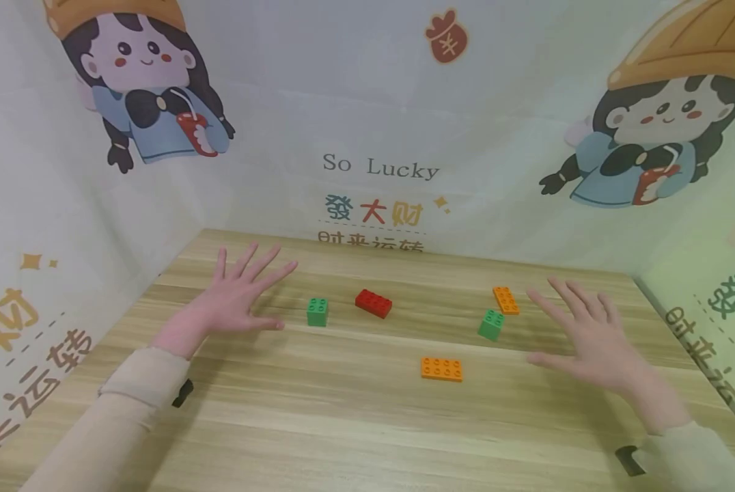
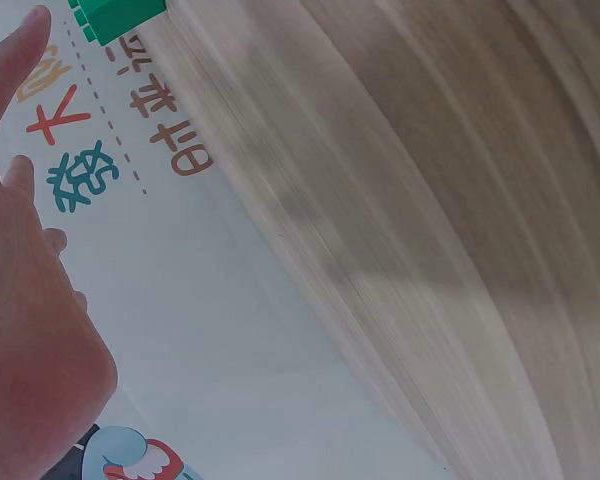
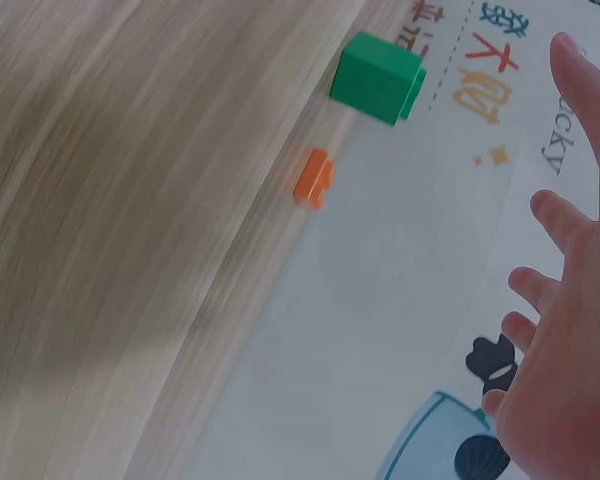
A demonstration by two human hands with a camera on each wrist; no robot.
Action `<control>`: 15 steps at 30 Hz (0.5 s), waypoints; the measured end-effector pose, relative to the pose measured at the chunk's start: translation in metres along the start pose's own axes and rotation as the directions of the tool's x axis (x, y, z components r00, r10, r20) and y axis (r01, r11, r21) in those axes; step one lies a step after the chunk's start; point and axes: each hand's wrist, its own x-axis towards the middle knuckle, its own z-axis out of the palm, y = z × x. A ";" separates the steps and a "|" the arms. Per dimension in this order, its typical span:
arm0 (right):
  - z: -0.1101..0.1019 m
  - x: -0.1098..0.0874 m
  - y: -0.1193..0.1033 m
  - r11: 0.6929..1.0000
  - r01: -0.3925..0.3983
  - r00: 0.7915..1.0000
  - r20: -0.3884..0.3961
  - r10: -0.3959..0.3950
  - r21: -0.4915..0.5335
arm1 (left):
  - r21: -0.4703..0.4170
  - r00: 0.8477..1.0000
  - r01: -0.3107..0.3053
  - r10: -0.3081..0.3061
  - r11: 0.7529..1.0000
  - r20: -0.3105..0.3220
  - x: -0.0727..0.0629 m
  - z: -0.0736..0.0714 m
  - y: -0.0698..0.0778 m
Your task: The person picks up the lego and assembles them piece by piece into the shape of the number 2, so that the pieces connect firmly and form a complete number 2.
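Note:
My left hand (image 1: 232, 301), fingers spread and holding nothing, hovers over the table's left side. Nearest to it is a green building block (image 1: 317, 313), whose corner shows at the top of the left wrist view. My right hand (image 1: 595, 342) also has spread fingers and holds nothing, over the right side. Close to its fingertips lie a second green block (image 1: 492, 325) and a flat orange block (image 1: 505, 301); both appear in the right wrist view, the green one (image 3: 378, 78) larger. A red block (image 1: 373, 303) and another flat orange block (image 1: 441, 369) lie between the hands.
All the blocks rest studs up on a wood-grain table (image 1: 318, 430). A white printed cloth (image 1: 367, 102) hangs behind the table and along both sides. Dark straps (image 1: 630, 460) show beneath the sleeves at both wrists.

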 end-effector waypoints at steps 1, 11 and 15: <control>0.001 0.002 -0.003 1.000 0.008 1.000 -0.002 -0.008 0.001 | -0.003 1.000 0.001 -0.001 1.000 0.004 0.000 0.000 0.000; 0.008 0.016 -0.025 0.998 0.061 0.998 -0.020 -0.061 -0.010 | -0.052 1.000 0.010 -0.010 0.999 0.013 -0.001 0.004 -0.001; 0.011 0.020 -0.031 0.998 0.070 0.997 -0.014 -0.070 -0.004 | -0.050 1.000 0.011 -0.010 0.999 0.025 -0.001 0.004 0.000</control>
